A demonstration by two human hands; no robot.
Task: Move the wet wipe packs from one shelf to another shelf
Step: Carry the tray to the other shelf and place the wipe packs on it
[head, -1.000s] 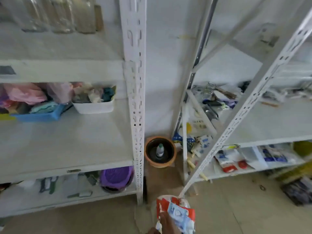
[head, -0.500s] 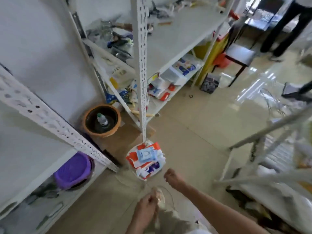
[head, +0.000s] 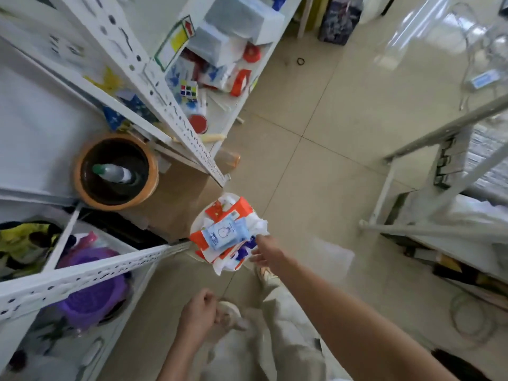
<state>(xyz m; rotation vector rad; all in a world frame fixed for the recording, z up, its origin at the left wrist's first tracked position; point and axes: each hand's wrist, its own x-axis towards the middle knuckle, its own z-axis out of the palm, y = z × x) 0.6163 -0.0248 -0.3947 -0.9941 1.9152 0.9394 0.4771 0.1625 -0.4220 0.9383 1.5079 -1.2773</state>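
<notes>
You are at the pick-up step: the wet wipe packs (head: 226, 233) sit heaped in a white basin (head: 195, 219) on the floor, just off the foot of the near shelf post (head: 90, 269) and between the two shelving units. Your right hand (head: 265, 251) reaches down to the heap's right edge, its fingers (head: 254, 257) spread loose and touching or nearly touching the packs; no pack looks grasped yet, though blur keeps me from being sure. Your left hand (head: 196, 314) hangs low by your leg, curled into a loose fist, and I cannot tell whether it holds anything.

The next move, as I judge it, calls for closing on the pale blue pack (head: 224, 232) on top or taking the basin by its rim, then lifting clear of the post before you turn to a shelf.

Much is hard to read. The packs overlap, so their count is unclear, and the basin's far rim is covered. The lower shelf (head: 220, 116) on the left holds boxes and small clutter, smeared by motion. The rack (head: 439, 171) at right is cut off by the frame edge.
</notes>
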